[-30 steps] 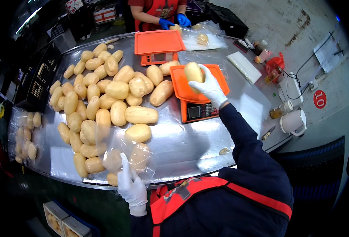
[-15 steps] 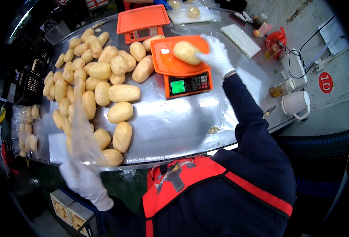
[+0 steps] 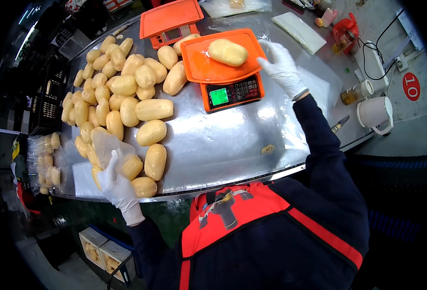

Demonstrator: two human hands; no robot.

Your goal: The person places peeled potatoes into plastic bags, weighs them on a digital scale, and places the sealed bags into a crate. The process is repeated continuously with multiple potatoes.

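On the orange pan of the digital scale [image 3: 194, 60] lies one pale yellow lotus root piece [image 3: 228, 52]. My gloved right hand [image 3: 282, 70] is just off the pan's right edge, fingers apart and holding nothing. At the lower left, my gloved left hand [image 3: 118, 189] grips a thin clear plastic bag [image 3: 108, 144], its thumb pointing up. The bag spreads over part of the heap of lotus root pieces [image 3: 123, 85]. Several pieces lie close by the left hand, among them one [image 3: 144, 187] at the table's front edge.
A second orange scale [image 3: 171, 20] stands behind the first. White sheets [image 3: 299, 32] lie at the back right. A knife [image 3: 340, 124], a jar [image 3: 357, 92] and a pale kettle [image 3: 374, 114] are on the right. Bagged pieces [image 3: 47, 159] sit at the far left, crates [image 3: 111, 258] below.
My right hand has let go of the lotus root on the scale and drawn back right. My left hand has moved up and right over the table edge with the bag, which has sunk onto the heap.
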